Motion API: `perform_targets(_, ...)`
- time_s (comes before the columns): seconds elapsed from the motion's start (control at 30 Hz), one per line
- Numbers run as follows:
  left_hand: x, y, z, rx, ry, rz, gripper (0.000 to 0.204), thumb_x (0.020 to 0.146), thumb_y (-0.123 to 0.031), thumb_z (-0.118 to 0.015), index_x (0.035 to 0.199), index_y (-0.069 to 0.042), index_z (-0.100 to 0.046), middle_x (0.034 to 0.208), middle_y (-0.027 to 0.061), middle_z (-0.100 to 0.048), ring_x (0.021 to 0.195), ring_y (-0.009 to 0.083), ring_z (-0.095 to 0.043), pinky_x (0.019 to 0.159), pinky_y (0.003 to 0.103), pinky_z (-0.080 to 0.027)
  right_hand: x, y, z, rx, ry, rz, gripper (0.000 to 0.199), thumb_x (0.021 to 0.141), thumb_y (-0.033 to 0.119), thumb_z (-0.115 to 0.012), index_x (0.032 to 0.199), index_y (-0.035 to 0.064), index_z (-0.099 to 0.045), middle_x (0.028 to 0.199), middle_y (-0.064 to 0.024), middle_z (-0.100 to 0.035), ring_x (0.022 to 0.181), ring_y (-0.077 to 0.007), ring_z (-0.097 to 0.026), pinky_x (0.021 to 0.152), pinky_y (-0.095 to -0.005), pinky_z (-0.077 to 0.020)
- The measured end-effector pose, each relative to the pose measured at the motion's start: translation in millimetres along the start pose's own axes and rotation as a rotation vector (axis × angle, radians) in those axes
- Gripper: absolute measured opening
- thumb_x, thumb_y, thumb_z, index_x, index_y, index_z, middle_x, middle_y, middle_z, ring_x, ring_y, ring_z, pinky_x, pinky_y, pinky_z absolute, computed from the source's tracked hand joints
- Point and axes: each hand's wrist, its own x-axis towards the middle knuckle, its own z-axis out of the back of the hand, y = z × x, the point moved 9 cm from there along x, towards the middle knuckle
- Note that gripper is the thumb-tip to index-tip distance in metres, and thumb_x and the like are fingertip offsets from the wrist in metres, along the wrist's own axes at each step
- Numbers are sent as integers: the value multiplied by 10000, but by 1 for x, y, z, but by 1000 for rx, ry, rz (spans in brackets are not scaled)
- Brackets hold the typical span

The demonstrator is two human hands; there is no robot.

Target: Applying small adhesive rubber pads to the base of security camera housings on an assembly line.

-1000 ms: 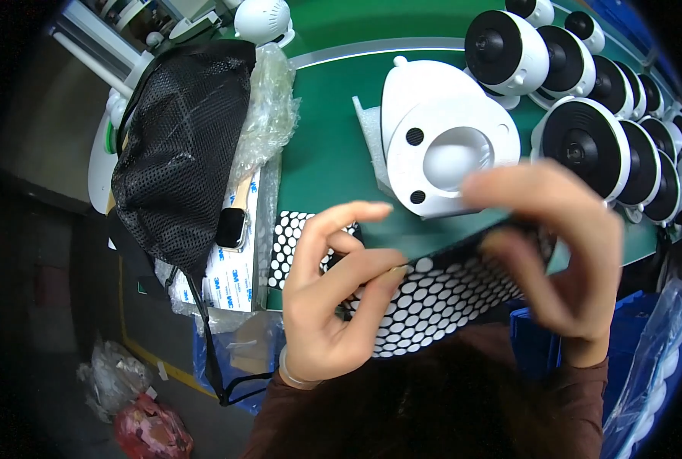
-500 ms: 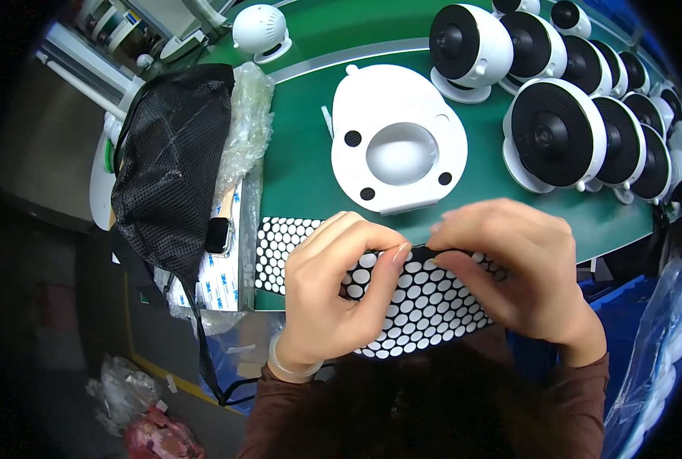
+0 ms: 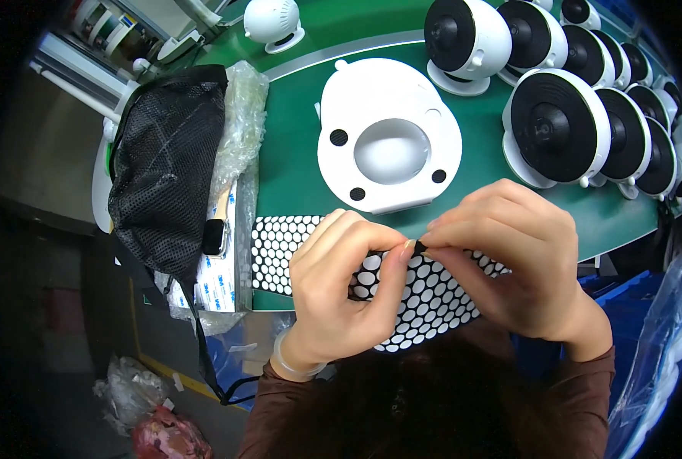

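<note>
While the sheet (image 3: 425, 298) of round pads overhangs the green tabletop (image 3: 295, 176) edge, left hand (image 3: 341, 294) and right hand (image 3: 513, 260) pinch shut at its top edge, seemingly to peel one pad | one white base (image 3: 387, 141) beyond, three black pads showing | one mesh bag (image 3: 165, 168) left | some eight cameras (image 3: 559, 126) right

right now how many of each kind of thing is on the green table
round black-faced units: at least 7
small white domed unit: 1
flat white base plate: 1
dotted sheet: 1
black mesh bag: 1
total: at least 11
</note>
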Motion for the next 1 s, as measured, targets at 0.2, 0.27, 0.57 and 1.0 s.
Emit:
perform_targets(0.2,-1,5,-2,-32,-10,30,83,676,45,-607,687,-8,-544,614,63,-517,533,187,-468,478,259,-338,1,-3,-6,-10,65,-26,211,584,-32,-686,754,60,-603,731,-47,-616,668,-218,-579,587,-282,-472)
perform_targets(0.27,-1,10,-2,-55,-23,70,76,682,43,-599,684,-6,-540,611,63,-513,527,183,-466,475,257,-336,0,1,-5,-27,24,10,215,585,-35,-682,759,57,-595,737,-51,-615,669,-220,-580,584,-284,-470)
perform_targets(0.57,-1,11,2,-73,-55,46,75,688,44,-593,683,-3,-535,610,66,-505,524,181,-470,474,251,-343,4,-5,-11,8,89,-25,216,589,-35,-680,769,48,-594,745,-56,-615,682,-217,-584,599,-283,-466)
perform_targets(1.0,0,9,5,-65,-64,10,79,687,50,-595,686,-3,-536,606,71,-502,514,180,-474,461,251,-347,7,-1,-12,12,85,-6,199,600,-42,-673,762,45,-596,740,-50,-616,683,-207,-585,599,-283,-462)
